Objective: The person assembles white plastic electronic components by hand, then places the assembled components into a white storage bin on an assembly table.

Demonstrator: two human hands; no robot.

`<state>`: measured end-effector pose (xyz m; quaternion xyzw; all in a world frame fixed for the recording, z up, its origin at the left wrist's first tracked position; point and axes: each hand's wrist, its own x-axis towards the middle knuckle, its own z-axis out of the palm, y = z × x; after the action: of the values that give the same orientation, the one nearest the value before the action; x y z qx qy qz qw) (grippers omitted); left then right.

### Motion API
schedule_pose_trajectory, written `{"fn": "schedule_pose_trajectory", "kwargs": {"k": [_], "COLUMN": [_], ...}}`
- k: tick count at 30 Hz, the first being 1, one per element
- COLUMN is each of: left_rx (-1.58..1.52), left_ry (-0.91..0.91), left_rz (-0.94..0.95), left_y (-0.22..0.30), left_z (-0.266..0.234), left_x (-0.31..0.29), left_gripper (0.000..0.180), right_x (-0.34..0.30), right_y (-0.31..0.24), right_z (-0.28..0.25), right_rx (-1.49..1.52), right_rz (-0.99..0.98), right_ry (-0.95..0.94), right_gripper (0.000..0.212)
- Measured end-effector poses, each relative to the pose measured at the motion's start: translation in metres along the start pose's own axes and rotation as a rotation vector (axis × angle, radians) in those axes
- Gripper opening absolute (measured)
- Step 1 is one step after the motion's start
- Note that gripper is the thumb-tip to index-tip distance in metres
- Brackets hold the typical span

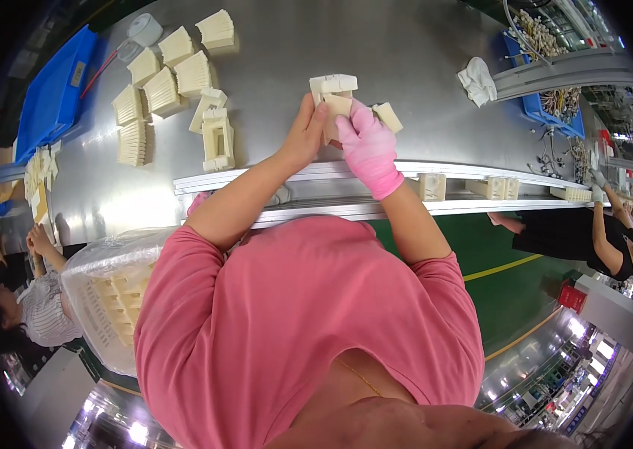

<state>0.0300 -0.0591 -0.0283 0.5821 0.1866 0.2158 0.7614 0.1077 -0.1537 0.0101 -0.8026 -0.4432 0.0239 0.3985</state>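
A cream plastic housing is between my two hands, just above the metal table. My bare left hand grips its left side, with the thumb against a flat cream panel. My right hand, in a pink glove, closes on its right side. A small cream block sits just right of the gloved fingers; I cannot tell whether they touch it. To the left lie a cream open frame and a similar frame piece behind it.
Several ribbed cream parts lie at the left, near a blue tray. A metal rail along the near edge carries cream housings. A white cloth and wires lie right. A bagged crate stands left; people work both sides.
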Motion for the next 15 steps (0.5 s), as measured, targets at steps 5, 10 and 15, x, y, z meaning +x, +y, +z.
{"fn": "schedule_pose_trajectory", "kwargs": {"k": [5,10,15], "left_rx": [0.008,-0.013,-0.043], "left_ry": [-0.035,-0.05,-0.039], "left_rz": [-0.016,0.005,-0.048], "left_y": [0.007,0.014,0.015], "left_z": [-0.003,-0.003,-0.001], "left_x": [-0.001,0.0,-0.003], "left_gripper": [0.032,0.033,0.035], "right_x": [0.002,0.005,0.005], "right_y": [0.003,-0.006,-0.002], "right_z": [-0.004,-0.006,-0.009], "right_rx": [-0.013,0.032,-0.047], "right_rz": [-0.107,-0.113,-0.087], "right_ry": [0.034,0.07,-0.018], "right_gripper": [0.028,0.028,0.027]}}
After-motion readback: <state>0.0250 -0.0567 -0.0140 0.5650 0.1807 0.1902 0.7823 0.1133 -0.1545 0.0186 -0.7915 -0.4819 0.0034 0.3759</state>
